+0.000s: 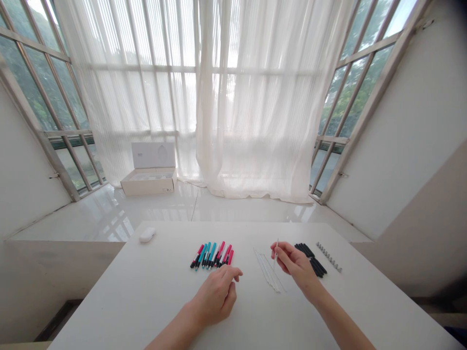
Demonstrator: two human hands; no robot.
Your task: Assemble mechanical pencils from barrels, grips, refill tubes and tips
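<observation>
Pinched upright between the thumb and fingers of my right hand [294, 265] is a thin white pen refill [276, 249]. Just left of that hand, more slender refills [270, 279] lie side by side on the white table [153, 291]. My left hand [218, 292] hovers or rests just in front of a row of pink and teal pen barrels [211, 253] with black ends. Its fingers are loosely bent, thumb and forefinger apart, and nothing shows in it. Partly behind my right hand are two groups of short black tubes [318, 267].
A slanting row of small silver-grey pieces [328, 256] lies at the right. A small white case [147, 235] sits near the table's back left corner. On the glossy ledge behind stands an opened white box [149, 181], before a sheer curtain [251, 121].
</observation>
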